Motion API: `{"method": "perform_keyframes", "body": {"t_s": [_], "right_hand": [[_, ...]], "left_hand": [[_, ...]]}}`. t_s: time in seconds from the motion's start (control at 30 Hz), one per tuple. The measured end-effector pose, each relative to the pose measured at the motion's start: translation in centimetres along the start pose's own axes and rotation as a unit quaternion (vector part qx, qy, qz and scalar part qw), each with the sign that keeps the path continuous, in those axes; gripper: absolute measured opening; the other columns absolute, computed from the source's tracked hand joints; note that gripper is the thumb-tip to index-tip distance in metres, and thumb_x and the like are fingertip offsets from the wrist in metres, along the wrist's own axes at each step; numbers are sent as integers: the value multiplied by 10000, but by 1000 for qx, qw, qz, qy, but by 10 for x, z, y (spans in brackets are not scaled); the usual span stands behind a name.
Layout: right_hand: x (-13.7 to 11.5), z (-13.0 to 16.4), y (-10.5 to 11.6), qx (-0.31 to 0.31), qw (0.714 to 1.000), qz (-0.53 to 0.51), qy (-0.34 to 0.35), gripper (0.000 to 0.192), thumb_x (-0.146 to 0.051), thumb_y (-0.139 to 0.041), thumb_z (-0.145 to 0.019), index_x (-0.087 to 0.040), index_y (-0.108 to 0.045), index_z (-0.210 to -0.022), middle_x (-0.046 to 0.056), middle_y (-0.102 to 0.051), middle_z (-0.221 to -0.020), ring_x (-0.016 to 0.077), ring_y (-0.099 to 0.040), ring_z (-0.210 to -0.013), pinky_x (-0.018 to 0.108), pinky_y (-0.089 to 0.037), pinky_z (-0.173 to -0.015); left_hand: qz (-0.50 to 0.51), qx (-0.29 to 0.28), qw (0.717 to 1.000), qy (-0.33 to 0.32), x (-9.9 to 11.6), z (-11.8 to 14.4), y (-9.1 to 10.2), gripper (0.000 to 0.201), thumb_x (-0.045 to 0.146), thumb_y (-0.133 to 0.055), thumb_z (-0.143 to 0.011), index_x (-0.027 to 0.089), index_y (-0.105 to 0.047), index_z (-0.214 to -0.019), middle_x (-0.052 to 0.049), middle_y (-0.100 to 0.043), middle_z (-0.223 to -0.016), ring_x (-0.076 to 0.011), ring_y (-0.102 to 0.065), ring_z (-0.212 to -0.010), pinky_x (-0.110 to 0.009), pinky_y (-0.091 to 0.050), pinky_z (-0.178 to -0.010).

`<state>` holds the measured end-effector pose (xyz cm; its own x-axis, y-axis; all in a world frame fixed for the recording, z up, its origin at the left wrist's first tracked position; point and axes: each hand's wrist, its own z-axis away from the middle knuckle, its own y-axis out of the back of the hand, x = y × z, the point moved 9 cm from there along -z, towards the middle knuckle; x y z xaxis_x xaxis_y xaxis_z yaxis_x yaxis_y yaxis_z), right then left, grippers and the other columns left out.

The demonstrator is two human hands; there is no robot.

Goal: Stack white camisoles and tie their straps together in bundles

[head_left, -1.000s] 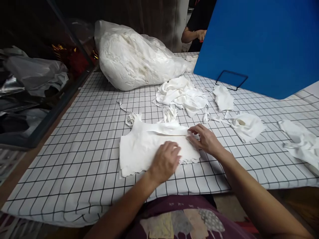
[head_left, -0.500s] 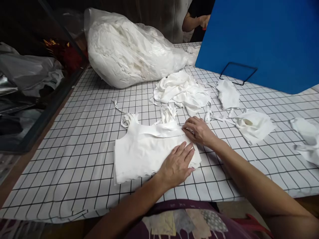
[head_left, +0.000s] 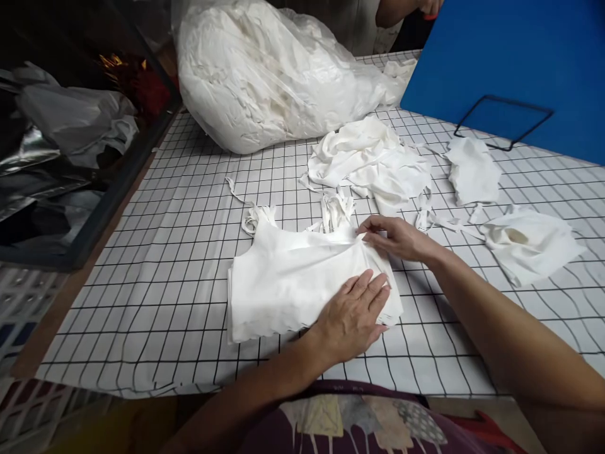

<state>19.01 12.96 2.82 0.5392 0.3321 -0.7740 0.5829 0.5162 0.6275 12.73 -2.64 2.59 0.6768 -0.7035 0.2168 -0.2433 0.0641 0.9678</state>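
Observation:
A flat stack of white cut fabric pieces [head_left: 288, 280] lies on the black-gridded white table cover [head_left: 189, 208]. My left hand [head_left: 353, 313] rests palm down on the stack's near right corner, fingers together and spread flat. My right hand [head_left: 396, 238] touches the stack's far right corner, fingertips pinching the top layer's edge. White strap-like ends [head_left: 334, 211] stick out from the stack's far edge.
A large clear bag stuffed with white fabric [head_left: 269, 75] sits at the back. Crumpled white pieces [head_left: 371, 161] and loose scraps [head_left: 529, 243] lie to the right. A blue board [head_left: 510, 57] with a black wire stand [head_left: 503, 120] leans at back right. Another person's arm [head_left: 401, 7] shows at the top.
My left hand has slid right across the stack to its near right corner and flattened. My right hand stayed at the far right corner. The view shifted slightly.

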Motion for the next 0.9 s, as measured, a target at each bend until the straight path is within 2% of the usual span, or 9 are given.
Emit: {"method": "perform_keyframes", "body": {"t_s": [0.1,0.17,0.23,0.33,0.5,0.63,0.73,0.8,0.9], "right_hand": [[-1,-20,-5,-121,984,-129,-7,309,-444,-629,-875,-193,-677,-1049,20,-642,-807,126,-518,-651,256,-413,-592],[0,-35,-3,-159,970,-182,0,341,-460,-672,-840,-181,-685,-1036,10,-627,-781,116,-509,-652,251,-415,-609],[3,-49,3,-151,964,-221,0,354,-475,-677,-836,-165,-674,-1008,-17,-571,-683,104,-467,-605,252,-402,-605],[7,-58,22,-42,977,-207,-13,332,-491,-644,-865,-162,-637,-909,-40,-492,-605,98,-426,-571,247,-363,-581],[-9,1,38,123,990,-19,-64,352,-503,-548,-926,-175,-599,-807,-1,-549,-672,112,-439,-586,259,-335,-553],[-3,74,10,176,974,8,-144,387,-568,-577,-882,-187,-587,-820,18,-600,-719,136,-504,-604,273,-392,-559],[1,105,-14,204,959,53,-191,374,-564,-636,-830,-194,-591,-870,36,-628,-771,166,-548,-651,297,-425,-589],[-3,111,-21,210,952,95,-203,333,-529,-612,-848,-198,-583,-830,46,-633,-768,181,-555,-666,309,-418,-596],[-9,114,-21,204,952,92,-210,315,-496,-552,-883,-206,-580,-766,53,-647,-749,186,-564,-654,316,-408,-596]], "left_hand": [[7,-2,1000,-1,0,0,-1,658,436,-564,-924,91,-390,-1457,-116,-328,-1584,-303,-248,-1480,-406,-270,-1192],[11,-2,1000,-2,1,-1,-2,656,433,-561,-925,89,-389,-1457,-119,-324,-1585,-304,-242,-1483,-412,-269,-1195],[16,-2,1000,-4,1,-1,-1,657,433,-561,-926,85,-388,-1456,-121,-322,-1586,-304,-236,-1486,-414,-268,-1198],[25,0,1000,-6,1,0,0,660,429,-570,-920,83,-392,-1454,-123,-330,-1582,-306,-234,-1487,-419,-268,-1204],[50,13,999,-8,-1,1,0,650,386,-608,-902,94,-404,-1445,-130,-358,-1567,-311,-256,-1479,-438,-303,-1195],[89,53,994,-19,2,1,9,563,345,-635,-888,112,-484,-1377,-141,-447,-1505,-317,-312,-1455,-475,-358,-1163],[139,119,983,-12,-7,14,34,317,282,-591,-925,136,-601,-1206,-130,-604,-1328,-272,-507,-1309,-470,-479,-1047],[156,187,968,58,-33,36,58,185,235,-561,-939,142,-641,-1077,-110,-674,-1138,-230,-614,-1116,-426,-547,-918],[119,279,924,232,-89,99,91,108,228,-564,-924,154,-644,-925,-73,-643,-925,-202,-623,-922,-358,-550,-794]]}}
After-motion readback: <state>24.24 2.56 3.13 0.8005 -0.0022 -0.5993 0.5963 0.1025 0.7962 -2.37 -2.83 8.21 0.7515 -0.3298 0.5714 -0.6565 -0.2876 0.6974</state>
